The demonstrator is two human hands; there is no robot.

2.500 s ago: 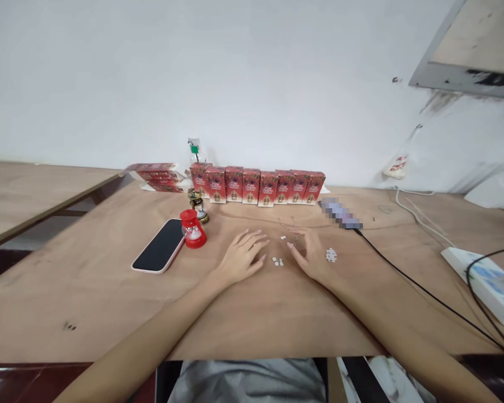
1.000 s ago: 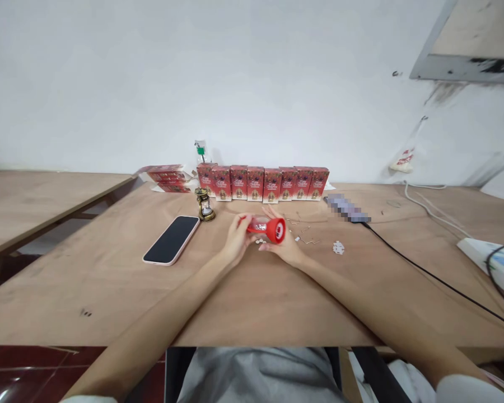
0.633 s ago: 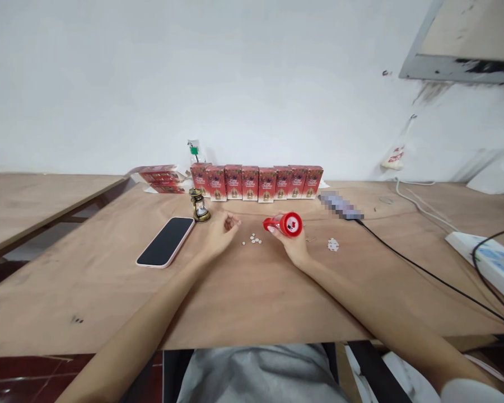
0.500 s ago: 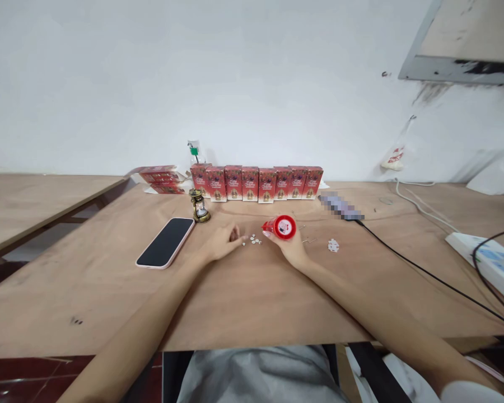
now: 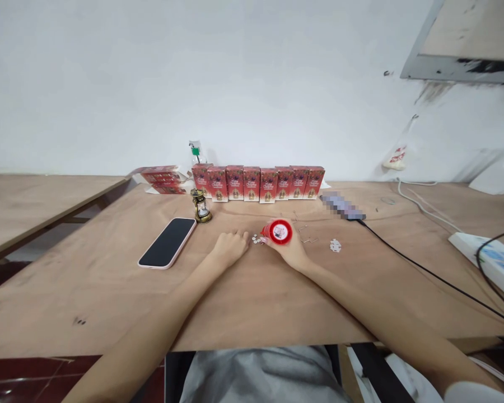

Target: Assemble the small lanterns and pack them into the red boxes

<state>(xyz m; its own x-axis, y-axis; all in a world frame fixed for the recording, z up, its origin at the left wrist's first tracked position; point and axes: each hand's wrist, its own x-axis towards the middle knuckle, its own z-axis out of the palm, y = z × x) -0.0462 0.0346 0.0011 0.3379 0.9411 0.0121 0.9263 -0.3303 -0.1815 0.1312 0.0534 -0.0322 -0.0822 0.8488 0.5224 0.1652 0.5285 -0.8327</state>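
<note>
My right hand [image 5: 294, 252] grips a round red roll [image 5: 290, 233] that looks like tape, with a white printed label in its middle. A red pointed end sticks out on its left side, above the thumb. My left hand [image 5: 232, 247] rests on the table with its fingers curled down and together. Whether anything is between those fingertips is hidden. Several small white discs [image 5: 255, 239] lie on the wood between the two hands, close to the left fingertips and the right thumb.
A pink-edged phone [image 5: 168, 243] and a small bronze lantern [image 5: 201, 207] stand left. Several red boxes [image 5: 252, 183] line the wall. Thin bent wires [image 5: 308, 238], a cluster of white pieces [image 5: 335, 245], a pixelated device [image 5: 342, 206] and a power strip [image 5: 485, 263] lie right.
My left hand has moved right to the discs, and its fingers have curled downward. The red roll in my right hand has shifted slightly left and down.
</note>
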